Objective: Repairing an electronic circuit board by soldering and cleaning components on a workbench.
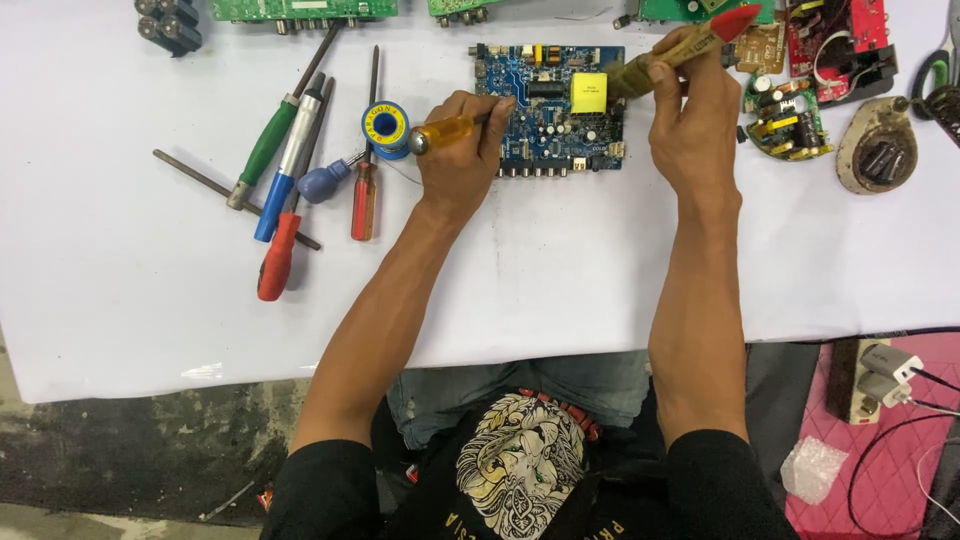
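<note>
**Working a blue board at top centre**

Gripping an amber-handled screwdriver (447, 130) in the left hand (462, 150), tip on the board (550, 108). Clutching a red-capped iron (685, 45) in the right hand (690, 125), over the board's right edge. Lying on the white table (560, 270), left: loose screwdrivers (290, 160), solder spool (385, 127).

Blue circuit board (551, 110) with yellow block, amber-handled screwdriver (447, 130), white table (150, 300).

White table (120, 300), stained concrete floor (130, 450)
</note>
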